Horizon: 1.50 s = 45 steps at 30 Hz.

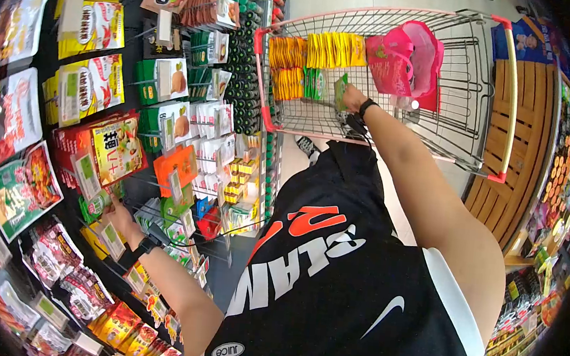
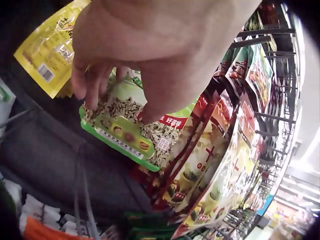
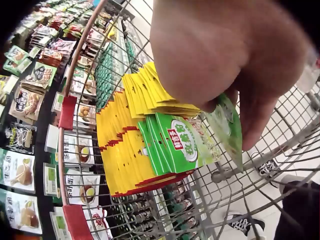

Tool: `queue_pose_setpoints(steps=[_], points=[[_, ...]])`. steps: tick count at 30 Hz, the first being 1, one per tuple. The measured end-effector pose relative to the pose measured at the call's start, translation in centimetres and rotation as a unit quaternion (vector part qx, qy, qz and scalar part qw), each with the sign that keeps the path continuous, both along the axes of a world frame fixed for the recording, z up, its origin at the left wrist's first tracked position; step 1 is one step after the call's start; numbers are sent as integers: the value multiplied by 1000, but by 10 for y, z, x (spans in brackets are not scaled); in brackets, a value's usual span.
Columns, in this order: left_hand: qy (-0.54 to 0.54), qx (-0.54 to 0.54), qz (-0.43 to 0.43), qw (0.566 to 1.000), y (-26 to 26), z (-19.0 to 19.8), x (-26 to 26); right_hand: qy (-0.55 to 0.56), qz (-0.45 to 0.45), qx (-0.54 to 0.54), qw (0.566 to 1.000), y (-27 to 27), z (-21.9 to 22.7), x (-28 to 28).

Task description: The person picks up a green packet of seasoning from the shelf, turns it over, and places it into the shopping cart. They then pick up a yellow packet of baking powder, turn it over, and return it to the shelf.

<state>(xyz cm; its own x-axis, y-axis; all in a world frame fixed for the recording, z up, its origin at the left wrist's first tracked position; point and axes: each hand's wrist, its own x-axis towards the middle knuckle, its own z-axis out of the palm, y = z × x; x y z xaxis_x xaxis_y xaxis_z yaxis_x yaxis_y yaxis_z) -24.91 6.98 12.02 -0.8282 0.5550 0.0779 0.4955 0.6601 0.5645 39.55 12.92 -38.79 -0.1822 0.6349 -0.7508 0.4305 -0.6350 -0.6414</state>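
At the shelf, my left hand (image 1: 125,225) grips a green seasoning packet (image 2: 125,132) with a clear window of pale, seed-like bits; thumb and fingers lie across its upper part. Over the cart, my right hand (image 1: 354,100) pinches another green packet (image 3: 229,125) between thumb and fingers. Just beside that one, several green packets (image 3: 175,142) stand in a row in the cart. Rows of yellow packets (image 1: 337,51) and orange-yellow packets (image 3: 112,130) stand next to them.
The wire shopping cart (image 1: 370,132) has a pink bag (image 1: 393,65) inside. Red-and-cream packets (image 1: 115,146) hang close to my left hand, with yellow packets (image 2: 47,57) on its other side. Shelf hooks and price tags jut out. A wooden slatted stand (image 1: 517,124) is beyond the cart.
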Motion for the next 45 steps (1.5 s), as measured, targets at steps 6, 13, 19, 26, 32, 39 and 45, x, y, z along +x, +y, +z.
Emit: queue_pose_setpoints(steps=[6,13,19,26,32,39,45], points=[[27,-9,43,999,6,-3,26,-60,-19,-32,997,15,4,-25],[-6,-38,123,992,-8,-15,18,-102,14,-14,995,26,4,-41],[-77,-27,93,992,-14,-10,50,35,-33,21,999,26,-17,-59],[-147,6,83,986,-14,-4,55,54,-29,-67,996,43,19,-70],[-131,26,87,987,-5,-5,54,10,-40,-71,997,41,5,-62],[-151,141,38,978,-17,-23,47,-42,5,-12,999,26,3,-39],[-217,294,-111,924,-42,-22,73,-178,-23,219,959,7,-33,-9]])
